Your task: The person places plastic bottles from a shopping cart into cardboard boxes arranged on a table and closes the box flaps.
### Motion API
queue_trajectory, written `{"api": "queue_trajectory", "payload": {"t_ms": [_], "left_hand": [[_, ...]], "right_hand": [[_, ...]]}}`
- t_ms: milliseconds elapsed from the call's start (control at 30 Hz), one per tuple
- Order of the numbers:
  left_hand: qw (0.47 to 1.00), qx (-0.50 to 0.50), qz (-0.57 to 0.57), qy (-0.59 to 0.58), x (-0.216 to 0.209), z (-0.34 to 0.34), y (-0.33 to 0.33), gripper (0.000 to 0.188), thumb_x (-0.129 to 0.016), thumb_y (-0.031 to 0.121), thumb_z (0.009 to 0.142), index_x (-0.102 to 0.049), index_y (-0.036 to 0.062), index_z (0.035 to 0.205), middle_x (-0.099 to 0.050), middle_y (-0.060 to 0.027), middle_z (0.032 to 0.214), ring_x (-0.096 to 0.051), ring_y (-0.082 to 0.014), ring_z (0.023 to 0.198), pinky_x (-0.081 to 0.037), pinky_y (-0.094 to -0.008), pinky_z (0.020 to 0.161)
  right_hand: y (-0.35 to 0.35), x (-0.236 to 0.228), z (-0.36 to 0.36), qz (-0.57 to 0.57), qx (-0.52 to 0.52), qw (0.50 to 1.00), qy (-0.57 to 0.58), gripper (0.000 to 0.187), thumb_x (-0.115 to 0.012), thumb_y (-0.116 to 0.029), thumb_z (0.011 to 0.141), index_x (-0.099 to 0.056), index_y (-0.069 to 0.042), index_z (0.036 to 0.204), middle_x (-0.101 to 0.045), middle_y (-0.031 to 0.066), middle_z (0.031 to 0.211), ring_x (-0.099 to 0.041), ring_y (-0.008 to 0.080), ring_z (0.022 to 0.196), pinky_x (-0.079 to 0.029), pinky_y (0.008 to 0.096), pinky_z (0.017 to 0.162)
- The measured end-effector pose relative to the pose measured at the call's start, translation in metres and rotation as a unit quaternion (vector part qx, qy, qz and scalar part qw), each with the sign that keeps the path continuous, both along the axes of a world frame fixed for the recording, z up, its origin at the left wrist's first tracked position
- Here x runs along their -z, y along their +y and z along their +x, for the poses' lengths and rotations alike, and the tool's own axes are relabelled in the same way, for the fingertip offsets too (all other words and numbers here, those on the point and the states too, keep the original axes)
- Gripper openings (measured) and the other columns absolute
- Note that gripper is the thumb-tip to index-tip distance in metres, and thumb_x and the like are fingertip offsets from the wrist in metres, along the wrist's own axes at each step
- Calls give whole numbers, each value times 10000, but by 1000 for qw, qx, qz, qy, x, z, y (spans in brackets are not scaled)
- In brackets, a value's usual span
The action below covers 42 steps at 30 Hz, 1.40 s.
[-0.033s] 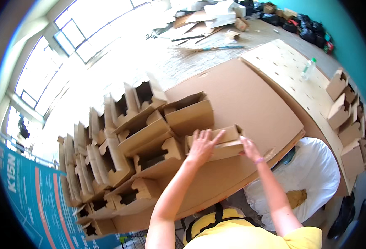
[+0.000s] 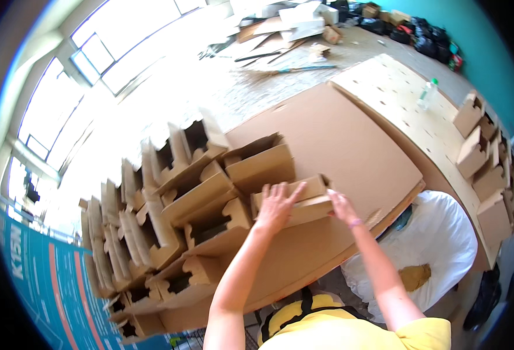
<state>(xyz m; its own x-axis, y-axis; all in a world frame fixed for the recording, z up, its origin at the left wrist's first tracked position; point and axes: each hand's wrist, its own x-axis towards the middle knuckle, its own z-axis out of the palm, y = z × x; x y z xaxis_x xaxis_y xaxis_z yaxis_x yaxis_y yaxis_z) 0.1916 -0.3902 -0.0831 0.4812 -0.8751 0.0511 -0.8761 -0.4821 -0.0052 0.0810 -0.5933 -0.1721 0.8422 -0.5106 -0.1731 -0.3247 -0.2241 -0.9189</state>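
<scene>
On the cardboard-covered table, both my hands are on a small open cardboard box (image 2: 306, 214). My left hand (image 2: 276, 205) lies over its left part, fingers spread across the upper edge. At the other end, my right hand (image 2: 343, 207) grips the box's right side, its thumb and some fingertips partly hidden. Just left of this box stand several folded cardboard boxes with notched walls, packed in rows; the nearest ones are an open box (image 2: 262, 165) behind my left hand and a notched box (image 2: 219, 227) beside it.
Flat brown cardboard (image 2: 338, 131) covers the table. To the right, a pale board (image 2: 394, 87) carries a clear bottle (image 2: 427, 95) and more cardboard boxes (image 2: 493, 210). A white sack (image 2: 443, 245) sits by the table's near right edge. Scrap and black bags (image 2: 426, 38) lie far back.
</scene>
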Motion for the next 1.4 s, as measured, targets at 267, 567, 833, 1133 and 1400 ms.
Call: {"api": "queue_trajectory", "payload": {"t_ms": [267, 567, 833, 1133, 1400], "left_hand": [[990, -142, 4, -26, 18, 28, 11, 997, -785, 205, 723, -194, 338, 1516, -288, -174, 1515, -285, -382, 1389, -216, -585, 1121], [985, -54, -96, -130, 33, -50, 23, 682, -601, 102, 819, -357, 116, 1456, -311, -177, 1512, -279, -364, 1409, -220, -559, 1131], [983, 15, -105, 150, 93, -169, 96, 590, -597, 191, 860, -418, 50, 1404, -281, -232, 1506, -243, -404, 1408, -179, -576, 1136], [968, -7, -146, 205, 132, -197, 95, 626, -627, 211, 860, -394, 1, 1402, -250, -280, 1503, -213, -450, 1401, -160, -607, 1127], [977, -4, -100, 188, 116, -211, 74, 714, -683, 202, 816, -356, 11, 1421, -259, -247, 1509, -199, -483, 1399, -171, -624, 1118]], "right_hand": [[17, -18, 89, -130, -22, 987, 94, 608, -272, -564, 964, -578, -162, 1302, -596, 158, 1256, -578, 334, 1132, -443, 399, 973], [57, 2, 4, 3, -9, 997, -75, 796, -405, -587, 952, -345, 48, 1429, -348, 225, 1488, -316, 350, 1384, -225, 395, 1162], [129, 36, -163, -342, -30, 938, -38, 531, -610, -286, 886, -483, -10, 1322, -483, 213, 1356, -393, 364, 1322, -318, 433, 1113], [-29, 23, -301, -347, 270, 896, 56, 389, -626, -136, 800, -567, -19, 1166, -586, 219, 1206, -558, 394, 1107, -461, 469, 958], [-326, -39, -517, -294, 574, 708, 288, 708, -655, -134, 809, -334, 45, 1414, -403, 251, 1430, -403, 352, 1328, -343, 386, 1115]]}}
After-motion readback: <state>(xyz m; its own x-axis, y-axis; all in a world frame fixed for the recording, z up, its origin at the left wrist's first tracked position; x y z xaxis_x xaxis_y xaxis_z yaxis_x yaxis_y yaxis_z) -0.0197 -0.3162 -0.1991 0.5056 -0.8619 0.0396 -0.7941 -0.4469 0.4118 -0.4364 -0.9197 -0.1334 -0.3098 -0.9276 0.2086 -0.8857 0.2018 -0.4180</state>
